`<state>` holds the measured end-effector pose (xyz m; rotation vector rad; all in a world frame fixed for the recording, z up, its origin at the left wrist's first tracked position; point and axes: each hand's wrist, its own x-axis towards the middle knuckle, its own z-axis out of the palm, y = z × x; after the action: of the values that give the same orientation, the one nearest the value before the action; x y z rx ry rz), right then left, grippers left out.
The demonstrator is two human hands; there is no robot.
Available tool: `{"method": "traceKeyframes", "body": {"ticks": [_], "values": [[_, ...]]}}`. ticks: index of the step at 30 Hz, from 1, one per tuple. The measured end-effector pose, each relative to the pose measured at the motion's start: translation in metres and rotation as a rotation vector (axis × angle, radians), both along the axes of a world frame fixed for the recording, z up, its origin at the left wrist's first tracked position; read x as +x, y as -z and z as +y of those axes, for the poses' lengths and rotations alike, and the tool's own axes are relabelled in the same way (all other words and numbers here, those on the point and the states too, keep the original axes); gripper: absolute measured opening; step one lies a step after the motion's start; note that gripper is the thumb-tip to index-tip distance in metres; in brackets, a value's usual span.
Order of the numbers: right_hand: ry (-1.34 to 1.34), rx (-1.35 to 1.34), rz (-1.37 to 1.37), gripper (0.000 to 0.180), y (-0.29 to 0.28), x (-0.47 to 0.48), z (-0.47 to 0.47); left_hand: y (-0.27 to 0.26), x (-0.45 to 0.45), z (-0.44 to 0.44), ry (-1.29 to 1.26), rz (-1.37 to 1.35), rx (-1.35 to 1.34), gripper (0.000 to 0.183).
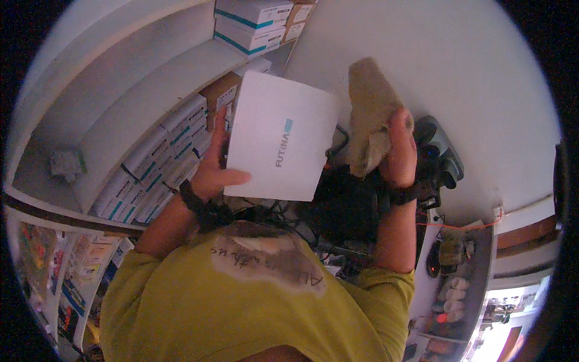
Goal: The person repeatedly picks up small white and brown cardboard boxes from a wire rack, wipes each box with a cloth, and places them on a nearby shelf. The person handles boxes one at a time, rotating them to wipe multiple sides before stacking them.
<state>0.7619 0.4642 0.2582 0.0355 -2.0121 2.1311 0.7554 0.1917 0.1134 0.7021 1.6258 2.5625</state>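
My left hand point(213, 167) grips a white carton point(267, 108) by its left side, thumb across the near corner. The carton's face is toward me and bears dark writing with a teal mark. Over to the right, my right hand point(401, 147) clutches a tan cloth point(368, 95), which sticks up past the fingers. Carton and cloth are apart, with a narrow gap between them. Both wrists wear black straps. The fingers behind the carton are hidden.
White shelving point(149, 86) curves along the left. It holds rows of white cartons with teal stripes point(158, 154) and more stacked cartons point(253, 27) at the far end. Dark cables point(276, 215) lie below the carton. An orange cord point(466, 227) runs along the right wall near several white cylinders point(454, 295).
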Motion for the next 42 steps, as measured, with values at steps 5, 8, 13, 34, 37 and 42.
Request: {"method": "traceKeyframes", "body": {"ticks": [5,8,13,34,37,42], "values": [[-0.116,0.697,-0.268,0.051,-0.025,-0.03,0.0,0.006,-0.005,-0.008,-0.066,0.188,-0.406,0.128],[-0.331,0.892,-0.313,0.049,-0.036,-0.045,-0.011,0.006,-0.008,-0.009,-0.134,0.275,-0.646,0.131],[-0.629,0.671,-0.368,0.051,-0.049,-0.04,-0.035,0.003,-0.007,0.004,-0.087,0.267,-0.595,0.131],[-0.688,1.605,0.625,0.054,0.021,0.023,-0.058,0.015,-0.024,0.015,0.233,-0.146,0.231,0.11],[-0.764,1.586,0.641,0.051,0.021,0.028,-0.046,0.017,-0.026,0.016,0.245,-0.175,0.294,0.11],[-0.708,1.582,0.582,0.05,0.014,0.03,-0.029,0.013,-0.031,0.019,0.204,-0.115,0.231,0.103]]}}
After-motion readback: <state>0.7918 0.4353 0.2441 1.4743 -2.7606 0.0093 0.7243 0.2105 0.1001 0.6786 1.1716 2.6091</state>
